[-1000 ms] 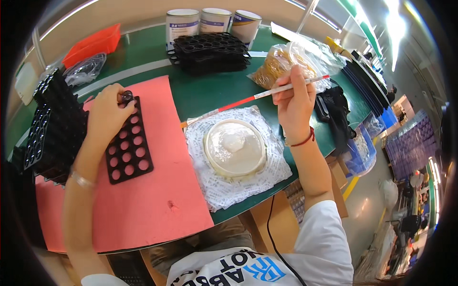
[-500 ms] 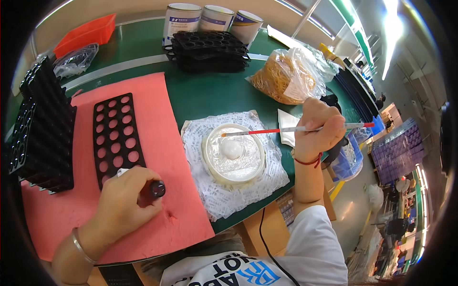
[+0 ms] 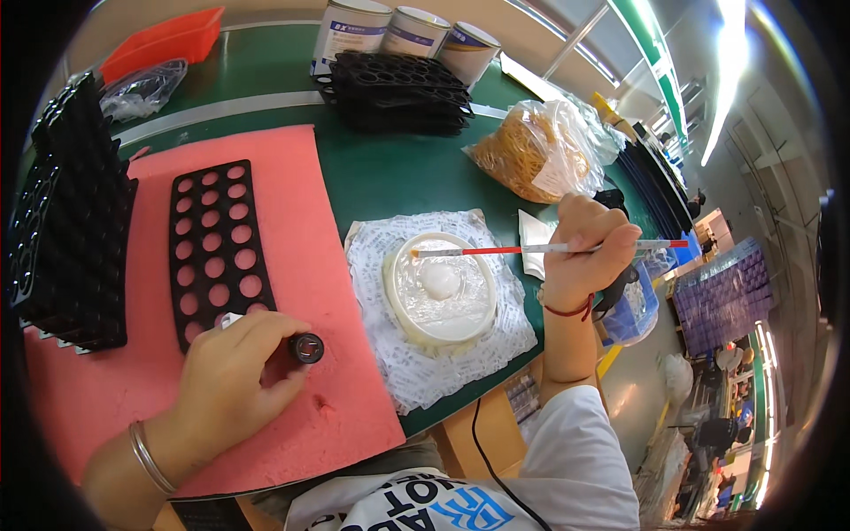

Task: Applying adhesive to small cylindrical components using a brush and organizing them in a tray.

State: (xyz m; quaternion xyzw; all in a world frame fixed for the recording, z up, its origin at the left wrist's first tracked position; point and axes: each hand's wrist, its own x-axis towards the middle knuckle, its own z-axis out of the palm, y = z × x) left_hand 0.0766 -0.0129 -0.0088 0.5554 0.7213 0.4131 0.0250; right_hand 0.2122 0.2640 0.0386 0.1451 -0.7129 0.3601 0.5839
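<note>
My left hand (image 3: 226, 376) is closed over the pink foam sheet, gripping a small dark cylinder (image 3: 306, 348) whose round end faces up between thumb and fingers. A bit of something white (image 3: 230, 320) shows at its knuckles, too small to name. Just beyond lies a black tray with round holes (image 3: 212, 239), flat on the foam, its near end partly hidden by the hand. My right hand (image 3: 589, 243) pinches a thin paintbrush (image 3: 496, 250) held nearly level. The brush's tip is over the far left part of a round white dish (image 3: 441, 323), which has a whitish lump in its middle.
The dish rests on crumpled printed paper (image 3: 385, 372). Stacked black trays stand on the left (image 3: 66, 239) and at the back (image 3: 398, 93). Behind are cans (image 3: 354, 35) and a red bin (image 3: 164, 42). A bag of yellowish bands (image 3: 536, 150) lies back right.
The dark cylinder's end has turned to face up more. The brush tip stays near the dish's far left edge. The whole view has shifted slightly.
</note>
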